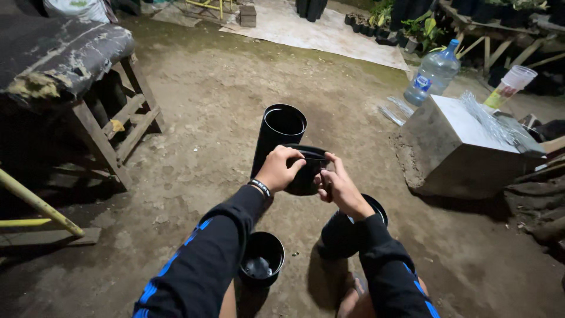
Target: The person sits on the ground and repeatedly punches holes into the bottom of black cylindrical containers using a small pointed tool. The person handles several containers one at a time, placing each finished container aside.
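While gripping one black plastic nursery pot [306, 171] at its rim, left hand [279, 169] and right hand [341, 191] fingers curling closed on opposite sides, apparently pulling it free above the pot stacks [276, 132], next calling for a steady tug apart.

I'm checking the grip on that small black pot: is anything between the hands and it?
Nothing visible. The left hand and right hand both touch the small black pot directly, fingers on its rim. The tall black stack of pots stands just behind it, not between hands and pot.
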